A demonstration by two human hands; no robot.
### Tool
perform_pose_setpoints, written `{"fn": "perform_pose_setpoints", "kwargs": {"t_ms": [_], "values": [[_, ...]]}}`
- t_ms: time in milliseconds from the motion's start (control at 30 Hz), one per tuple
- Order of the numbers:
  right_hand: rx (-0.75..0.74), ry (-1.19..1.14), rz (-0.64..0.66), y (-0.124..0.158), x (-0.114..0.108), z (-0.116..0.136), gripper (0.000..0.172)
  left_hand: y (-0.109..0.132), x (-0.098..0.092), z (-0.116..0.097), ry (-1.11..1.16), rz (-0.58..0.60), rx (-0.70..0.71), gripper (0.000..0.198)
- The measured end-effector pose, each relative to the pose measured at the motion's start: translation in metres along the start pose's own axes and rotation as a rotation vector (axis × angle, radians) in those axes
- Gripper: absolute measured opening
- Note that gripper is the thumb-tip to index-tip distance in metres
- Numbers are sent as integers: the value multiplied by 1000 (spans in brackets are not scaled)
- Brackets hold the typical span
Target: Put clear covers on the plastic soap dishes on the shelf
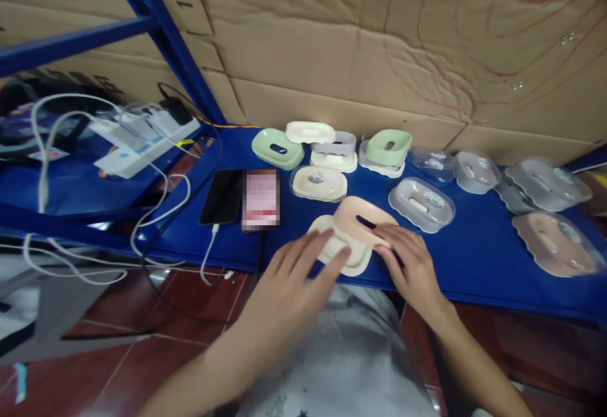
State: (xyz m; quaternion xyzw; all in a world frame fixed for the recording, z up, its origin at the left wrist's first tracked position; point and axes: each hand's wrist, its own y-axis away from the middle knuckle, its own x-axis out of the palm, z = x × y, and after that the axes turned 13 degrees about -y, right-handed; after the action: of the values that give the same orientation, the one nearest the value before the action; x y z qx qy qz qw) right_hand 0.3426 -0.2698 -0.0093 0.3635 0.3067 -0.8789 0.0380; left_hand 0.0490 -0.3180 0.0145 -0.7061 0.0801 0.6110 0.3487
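Observation:
My right hand (410, 265) grips the right end of a peach soap dish tray (353, 214) that has a dark slot in its middle. The tray is tilted, and its lower left side overlaps a cream soap dish base (348, 264) near the shelf's front edge. Over that cream base reaches my left hand (301, 278), slightly blurred, fingers spread; whether its fingertips touch the base I cannot tell. Just behind the peach tray lies a cream soap dish with a clear lid (320, 183).
Green trays (277, 148), a stacked green-topped dish (389, 147) and a lilac tray (334, 143) stand along the cardboard wall. Clear-lidded soap dishes (422, 205) sit to the right. Two phones (220, 197), cables and a power strip (147, 142) are on the left.

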Motion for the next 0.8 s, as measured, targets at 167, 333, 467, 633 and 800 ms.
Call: {"fn": "perform_pose_setpoints", "kwargs": {"t_ms": [167, 333, 467, 633, 800], "values": [[-129, 57, 149, -1, 18, 24, 35, -48, 41, 26, 49, -43, -29, 60], [-174, 97, 224, 0, 24, 26, 37, -37, 55, 26, 115, -86, -21, 41], [-192, 71, 253, 5, 15, 16, 38, -37, 45, 26, 46, -52, 11, 32], [-160, 38, 279, 7, 4, 5, 41, -75, 22, 54, 4, 14, 28, 32], [-126, 2, 249, 11, 0, -4, 38, -143, 30, 112, -114, 285, 22, 86]]}}
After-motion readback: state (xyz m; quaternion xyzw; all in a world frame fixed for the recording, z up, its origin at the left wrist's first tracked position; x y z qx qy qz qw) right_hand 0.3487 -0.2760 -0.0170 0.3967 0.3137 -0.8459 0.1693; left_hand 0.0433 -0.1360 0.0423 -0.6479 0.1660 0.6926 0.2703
